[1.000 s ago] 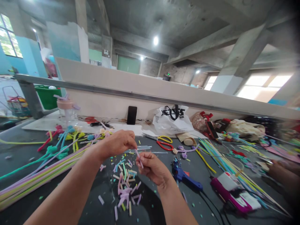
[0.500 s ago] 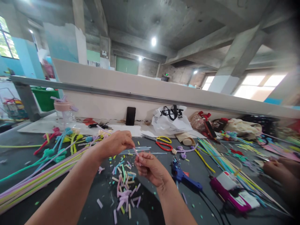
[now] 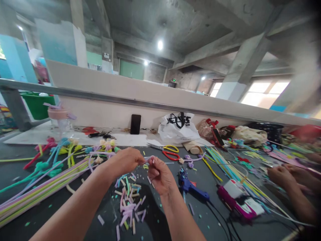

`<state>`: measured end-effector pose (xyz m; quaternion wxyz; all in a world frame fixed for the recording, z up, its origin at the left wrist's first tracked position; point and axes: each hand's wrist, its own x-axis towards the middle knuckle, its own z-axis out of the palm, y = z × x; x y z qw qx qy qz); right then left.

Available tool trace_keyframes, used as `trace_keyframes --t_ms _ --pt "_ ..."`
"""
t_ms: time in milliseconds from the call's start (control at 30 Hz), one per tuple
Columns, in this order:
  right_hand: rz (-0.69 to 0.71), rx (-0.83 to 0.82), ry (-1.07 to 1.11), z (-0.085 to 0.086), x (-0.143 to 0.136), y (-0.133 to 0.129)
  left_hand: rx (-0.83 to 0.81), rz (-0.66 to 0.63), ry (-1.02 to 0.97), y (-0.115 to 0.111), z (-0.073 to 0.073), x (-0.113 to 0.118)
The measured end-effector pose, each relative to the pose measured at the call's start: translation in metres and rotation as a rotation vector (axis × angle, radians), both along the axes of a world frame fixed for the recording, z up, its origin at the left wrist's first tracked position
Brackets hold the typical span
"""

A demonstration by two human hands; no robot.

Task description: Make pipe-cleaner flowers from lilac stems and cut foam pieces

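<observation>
Over the dark table, my left hand (image 3: 129, 159) and my right hand (image 3: 158, 172) are close together, fingers pinched on a thin pale purple piece (image 3: 147, 158) between them. Its exact shape is too small to tell. Below them lies a scattered heap of short cut pieces (image 3: 130, 201) in purple, cream, yellow and green. Scissors (image 3: 172, 152) with red and yellow handles rest beyond my right hand. A blue glue gun (image 3: 194, 190) lies to its right. Long pastel stems (image 3: 45, 190) run under my left forearm.
Behind stand a black phone (image 3: 135, 124), a white bag (image 3: 178, 129) and a clear jar (image 3: 60, 122). A magenta and white device (image 3: 240, 201) with cables lies right. Another person's hands (image 3: 283, 175) are at the right edge. Fuzzy colored flowers (image 3: 47, 167) lie left.
The view has shifted, so most things appear further left. My hands have drawn level with each other, and the pale purple piece now runs more sideways. Purple and cream stems show by my left forearm.
</observation>
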<state>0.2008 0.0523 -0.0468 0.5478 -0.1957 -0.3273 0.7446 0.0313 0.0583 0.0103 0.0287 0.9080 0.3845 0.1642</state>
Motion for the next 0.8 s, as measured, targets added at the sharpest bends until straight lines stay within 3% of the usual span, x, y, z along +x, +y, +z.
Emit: trace_keyframes --t_ms 433,800 --pt "0.032 -0.087 0.069 0.004 0.001 0.0 -0.008 0.093 0.059 0.001 -0.004 0.006" --pt "-0.113 -0.123 0.062 -0.002 -0.002 0.006 0.033 0.132 0.052 -0.009 -0.006 0.017"
